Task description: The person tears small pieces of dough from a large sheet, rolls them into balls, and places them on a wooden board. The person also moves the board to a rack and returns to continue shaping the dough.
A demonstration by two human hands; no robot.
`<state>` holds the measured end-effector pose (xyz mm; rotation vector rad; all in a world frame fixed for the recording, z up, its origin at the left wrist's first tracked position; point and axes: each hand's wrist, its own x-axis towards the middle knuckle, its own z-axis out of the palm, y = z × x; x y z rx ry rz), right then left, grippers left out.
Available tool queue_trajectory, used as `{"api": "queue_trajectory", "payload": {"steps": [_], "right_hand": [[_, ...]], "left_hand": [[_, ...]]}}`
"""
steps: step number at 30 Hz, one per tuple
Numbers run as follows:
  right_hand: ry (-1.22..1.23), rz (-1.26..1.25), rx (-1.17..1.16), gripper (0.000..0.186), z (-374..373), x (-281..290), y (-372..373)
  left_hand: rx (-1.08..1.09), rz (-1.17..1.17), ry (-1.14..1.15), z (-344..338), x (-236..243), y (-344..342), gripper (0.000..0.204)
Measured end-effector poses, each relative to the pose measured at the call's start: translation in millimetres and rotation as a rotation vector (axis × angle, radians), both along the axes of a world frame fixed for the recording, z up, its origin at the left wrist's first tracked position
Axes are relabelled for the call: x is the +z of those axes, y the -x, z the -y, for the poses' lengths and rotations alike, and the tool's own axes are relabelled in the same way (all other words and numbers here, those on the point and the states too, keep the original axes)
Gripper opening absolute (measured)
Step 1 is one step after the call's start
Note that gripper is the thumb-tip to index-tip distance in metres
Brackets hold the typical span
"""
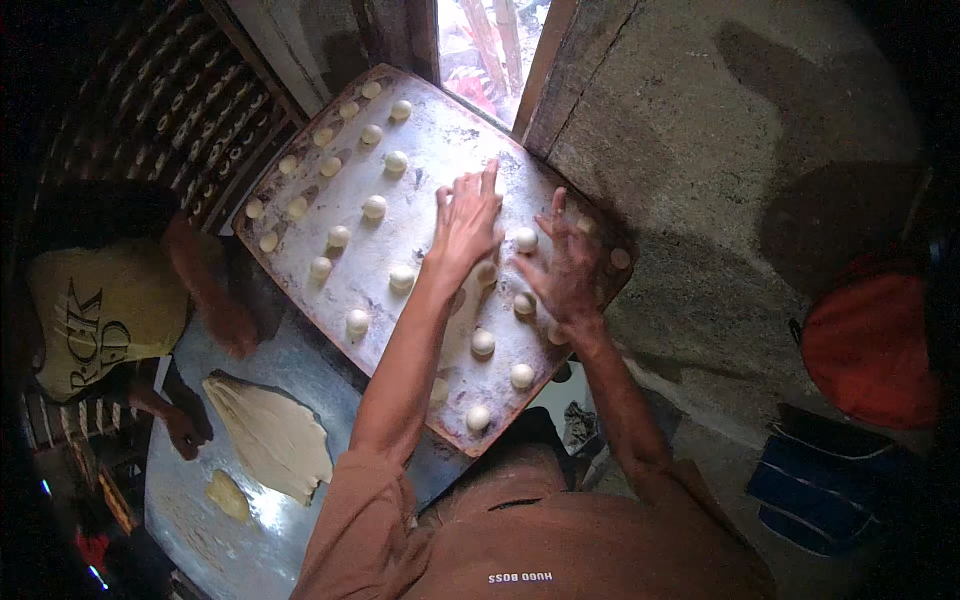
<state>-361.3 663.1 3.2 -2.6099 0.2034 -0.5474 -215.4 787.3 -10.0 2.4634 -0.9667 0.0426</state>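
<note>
A large whitish board (445, 125) with worn brown edges lies slanted before me, bearing several small round dough balls. Over its middle, my left hand (468, 222) is palm down with the index finger stretched forward and the fingers apart. My right hand (568, 270) is spread open over the board's right side, slightly blurred. Between the two hands sits a dough ball (526, 239), close to my right fingers. Another dough ball (486, 273) lies beside my left wrist, and a third dough ball (525, 303) is near my right palm. What lies beneath my palms is hidden.
At lower left, a metal table (190, 545) carries a flattened dough sheet (270, 435) and a smaller dough piece (228, 495). A co-worker's hand (232, 330) is by that table. A rough wall (690, 150) borders the board's right. A red round object (870, 350) stands at far right.
</note>
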Motion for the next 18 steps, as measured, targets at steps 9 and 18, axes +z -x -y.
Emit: {"api": "queue_trajectory", "payload": {"steps": [9,18], "right_hand": [[-0.573,0.034,0.468,0.015,-164.1,13.3,104.5],[-0.661,-0.511,0.850,0.027,-276.7,16.6,145.5]], "left_hand": [[0.539,-0.353,0.468,-212.4,32.1,277.4,0.026],[1.378,0.067,0.156,-438.4,-25.1,385.2,0.047]]}}
